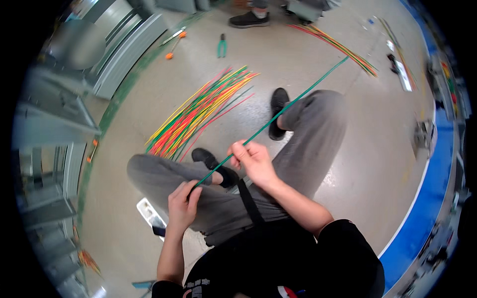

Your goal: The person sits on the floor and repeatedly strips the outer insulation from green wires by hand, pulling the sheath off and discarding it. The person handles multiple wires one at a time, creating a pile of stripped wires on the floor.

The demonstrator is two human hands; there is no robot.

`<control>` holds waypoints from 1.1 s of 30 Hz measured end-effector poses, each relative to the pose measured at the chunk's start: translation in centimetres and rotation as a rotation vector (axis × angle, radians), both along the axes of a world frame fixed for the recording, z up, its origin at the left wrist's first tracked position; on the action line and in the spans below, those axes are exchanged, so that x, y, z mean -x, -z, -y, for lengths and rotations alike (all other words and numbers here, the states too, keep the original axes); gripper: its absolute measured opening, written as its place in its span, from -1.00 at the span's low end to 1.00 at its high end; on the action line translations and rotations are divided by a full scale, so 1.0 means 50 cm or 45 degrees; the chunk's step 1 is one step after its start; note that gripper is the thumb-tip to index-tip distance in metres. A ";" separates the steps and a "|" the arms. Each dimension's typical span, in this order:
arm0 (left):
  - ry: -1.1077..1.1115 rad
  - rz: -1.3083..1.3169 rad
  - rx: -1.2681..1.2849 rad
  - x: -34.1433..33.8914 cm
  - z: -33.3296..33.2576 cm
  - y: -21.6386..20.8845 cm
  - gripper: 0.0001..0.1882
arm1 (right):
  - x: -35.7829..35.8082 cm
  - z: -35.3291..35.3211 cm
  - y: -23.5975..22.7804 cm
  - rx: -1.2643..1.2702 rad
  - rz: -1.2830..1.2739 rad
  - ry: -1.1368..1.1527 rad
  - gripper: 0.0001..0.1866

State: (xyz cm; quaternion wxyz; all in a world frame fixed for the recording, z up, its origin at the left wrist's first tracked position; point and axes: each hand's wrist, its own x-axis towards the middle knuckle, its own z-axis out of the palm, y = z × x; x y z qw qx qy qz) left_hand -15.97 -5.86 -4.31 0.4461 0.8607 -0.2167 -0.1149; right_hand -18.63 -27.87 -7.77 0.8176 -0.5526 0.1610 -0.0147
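Note:
A long, thin green wire (290, 103) runs slantwise across my lap, its far end up to the right beyond my knee. My left hand (183, 204) pinches it at the near end, over my left thigh. Further along, the fingers of my right hand (252, 158) are closed round the same wire. On the floor past my left knee lies a loose bundle of red, yellow and green wires (201, 114). Green-handled pliers (222, 48) rest beyond that bundle.
More coloured wires (343, 48) lie at the far right. A person's dark shoe (249, 20) is at the far edge. Grey metal frames (129, 54) line the left side. Beside my left thigh sits a white tray (150, 213). Blue floor edging (422, 198) curves along the right.

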 end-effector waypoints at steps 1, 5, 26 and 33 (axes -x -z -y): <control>-0.025 0.012 -0.009 -0.010 -0.013 0.006 -0.91 | -0.011 -0.046 0.018 -0.016 0.023 -0.071 -0.69; -0.155 0.089 -0.151 0.036 -0.043 -0.016 -0.93 | -0.002 -0.024 0.008 -0.114 -0.094 -0.372 -0.66; -0.262 0.222 -0.119 0.047 -0.097 -0.028 -0.96 | 0.009 0.203 -0.055 -0.034 0.118 -0.009 -0.70; -0.322 0.120 -0.107 0.067 -0.101 -0.009 -0.96 | -0.002 0.181 -0.071 0.078 0.102 0.004 -0.71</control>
